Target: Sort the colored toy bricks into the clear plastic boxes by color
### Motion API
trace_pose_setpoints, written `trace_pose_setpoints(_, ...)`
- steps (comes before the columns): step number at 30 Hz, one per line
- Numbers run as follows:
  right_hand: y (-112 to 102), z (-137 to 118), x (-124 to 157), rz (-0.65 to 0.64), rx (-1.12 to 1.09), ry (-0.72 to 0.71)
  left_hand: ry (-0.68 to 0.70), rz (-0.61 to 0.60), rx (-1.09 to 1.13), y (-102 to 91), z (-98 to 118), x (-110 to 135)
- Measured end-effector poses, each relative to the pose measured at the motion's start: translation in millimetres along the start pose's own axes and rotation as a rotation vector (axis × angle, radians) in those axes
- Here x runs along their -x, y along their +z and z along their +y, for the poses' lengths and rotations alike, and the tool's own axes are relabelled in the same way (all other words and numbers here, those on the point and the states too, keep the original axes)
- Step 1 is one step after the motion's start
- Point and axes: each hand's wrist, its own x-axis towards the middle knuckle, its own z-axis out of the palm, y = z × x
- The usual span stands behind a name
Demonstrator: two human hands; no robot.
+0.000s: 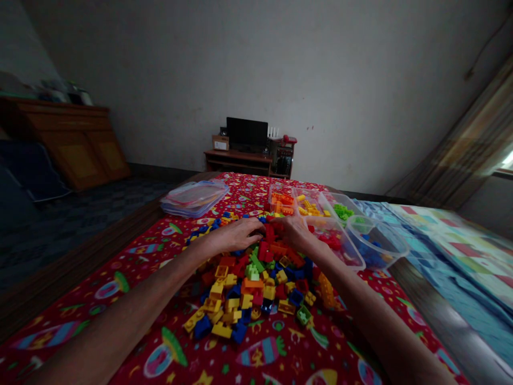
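Bricks [251, 285] heaped on red cloth [218, 355]. Left hand [240, 233] is half-curled over them, right hand [295, 231] looks too murky to judge; can't tell if either's holding one.

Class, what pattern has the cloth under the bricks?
Red cloth with a multicoloured print including stars; head view.

Home, pretty sure: a lived-in room, maybe a bedroom. Patchwork-style bedding [473, 246] on the right, long curtain [452, 147] beside a bright window [508, 161]. Wooden cabinet [72, 144] at left with odds and ends on top. Far wall [168, 69] plain; small desk [236, 156] there with flat screen [247, 132]. Kids' rocket-print cloth [192, 355] up front, toy bricks [224, 305] on it.
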Motion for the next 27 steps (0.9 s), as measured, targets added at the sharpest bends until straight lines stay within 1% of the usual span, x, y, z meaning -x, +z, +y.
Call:
trace_pose_setpoints(5, -14, 0, 4, 0.098, 0.063, 0.074, -0.014, -0.04, -0.04, 0.3, -1, 3)
trace_pose_setpoints(9, -32, 13, -3, 0.091, 0.116, 0.109, 0.03, -0.04, -0.004, -0.7, -2, 5)
trace_pose_setpoints(12, -43, 24, -25, 0.063, 0.195, 0.197, 0.056, -0.039, 0.035, -1.2, -3, 6)
trace_pose_setpoints(13, -46, 26, -34, 0.072, 0.218, 0.225, 0.054, -0.034, 0.037, -1.1, -3, 6)
trace_pose_setpoints(16, -53, 28, -61, 0.16, 0.245, 0.29, 0.04, -0.014, 0.022, 0.6, -5, 6)
trace_pose_setpoints(18, -54, 24, -68, 0.197, 0.237, 0.292, 0.04, -0.012, 0.02, 2.1, -7, 6)
trace_pose_setpoints(20, -51, 15, -64, 0.171, 0.196, 0.244, 0.038, -0.014, 0.029, 3.0, -9, 5)
trace_pose_setpoints(24, -35, -12, -37, -0.005, 0.04, 0.119, 0.015, -0.005, 0.053, 2.3, -9, 4)
trace_pose_setpoints(25, -33, -17, -30, -0.029, 0.02, 0.108, 0.006, -0.009, 0.063, 2.3, -8, 3)
trace_pose_setpoints(27, -31, -24, -19, -0.019, 0.033, 0.117, -0.036, 0.014, 0.083, 4.1, -7, 2)
